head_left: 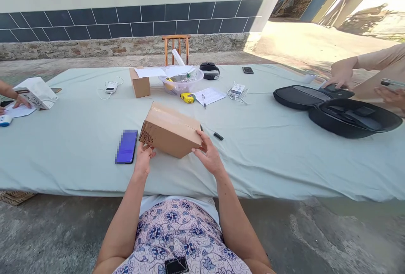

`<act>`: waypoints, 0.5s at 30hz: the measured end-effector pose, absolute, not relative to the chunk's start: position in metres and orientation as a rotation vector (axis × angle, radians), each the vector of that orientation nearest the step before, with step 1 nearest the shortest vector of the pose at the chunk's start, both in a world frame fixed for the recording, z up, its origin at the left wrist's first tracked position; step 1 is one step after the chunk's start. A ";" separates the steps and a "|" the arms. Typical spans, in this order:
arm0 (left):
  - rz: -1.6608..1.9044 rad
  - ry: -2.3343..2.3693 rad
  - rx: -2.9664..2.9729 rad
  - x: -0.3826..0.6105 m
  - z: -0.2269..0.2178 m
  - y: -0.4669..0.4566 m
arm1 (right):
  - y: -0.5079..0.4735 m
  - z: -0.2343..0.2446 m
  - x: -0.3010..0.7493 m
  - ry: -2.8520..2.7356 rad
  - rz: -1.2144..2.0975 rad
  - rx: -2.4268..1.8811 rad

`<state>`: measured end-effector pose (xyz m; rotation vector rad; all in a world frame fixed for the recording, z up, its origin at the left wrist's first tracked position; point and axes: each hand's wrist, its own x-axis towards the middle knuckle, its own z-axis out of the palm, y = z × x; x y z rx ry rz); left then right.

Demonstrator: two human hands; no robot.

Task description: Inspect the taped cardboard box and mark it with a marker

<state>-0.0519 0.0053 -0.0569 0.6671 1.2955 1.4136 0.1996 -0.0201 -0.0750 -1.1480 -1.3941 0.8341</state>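
Note:
A brown cardboard box (172,132) is tilted between my two hands just above or on the table in front of me. Dark scribbled lines mark its left end. My left hand (144,160) grips the lower left corner, with the fingers partly hidden under it. At the right end my right hand (209,153) holds the box, thumb low and fingers near the top edge. A bit of something dark shows just behind that right end. Left of the box lies a phone (127,147) with a blue screen. A short black object (218,136) rests to the right.
Farther back on the cloth-covered table (79,151) are a purple basket (182,85), a yellow tape measure (187,98), a paper with pens (210,96) and a small carton (140,86). An open black case (354,118) lies right, near another person's hand (341,73). Another person's hand (21,100) is at left.

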 end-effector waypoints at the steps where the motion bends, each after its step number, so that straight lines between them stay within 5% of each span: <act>1: 1.437 1.303 0.656 -0.053 -0.057 0.006 | -0.020 -0.075 0.201 -1.375 0.841 -1.146; 10: 1.861 1.382 0.844 -0.067 -0.039 0.001 | -0.021 -0.083 0.205 -1.316 0.896 -1.165; 15: 1.744 1.466 1.001 -0.065 -0.040 -0.004 | -0.023 -0.082 0.200 -1.280 0.918 -1.190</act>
